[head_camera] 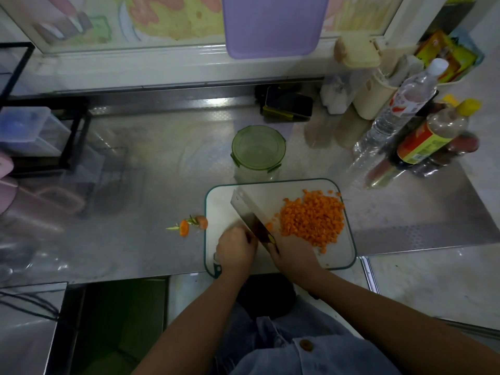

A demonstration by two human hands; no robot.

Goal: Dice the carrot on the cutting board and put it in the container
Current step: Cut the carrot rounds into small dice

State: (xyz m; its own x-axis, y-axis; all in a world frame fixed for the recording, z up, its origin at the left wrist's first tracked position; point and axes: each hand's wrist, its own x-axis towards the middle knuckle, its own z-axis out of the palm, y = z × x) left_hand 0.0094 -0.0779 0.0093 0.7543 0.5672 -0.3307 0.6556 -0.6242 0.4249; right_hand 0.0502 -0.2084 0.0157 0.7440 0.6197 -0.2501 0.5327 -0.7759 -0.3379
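Right hand (292, 255) clamped on cleaver (250, 212) handle; left hand (235, 250) curled beside blade, cannot tell what it holds. Diced carrot (311, 220) heaped just beyond right hand on cutting board (221, 201): light, loose, scatter-prone; best scooped on blade. Container (258, 147) farther ahead, lidded.

You are reaching both bare forearms forward and inward, so they are converging at the hands. Your left hand (236, 250) is lying knuckles up with fingers curled under; anything beneath them is hidden. Your right hand (293, 254) is gripping the handle of the knife (250, 215), just beside the left hand.
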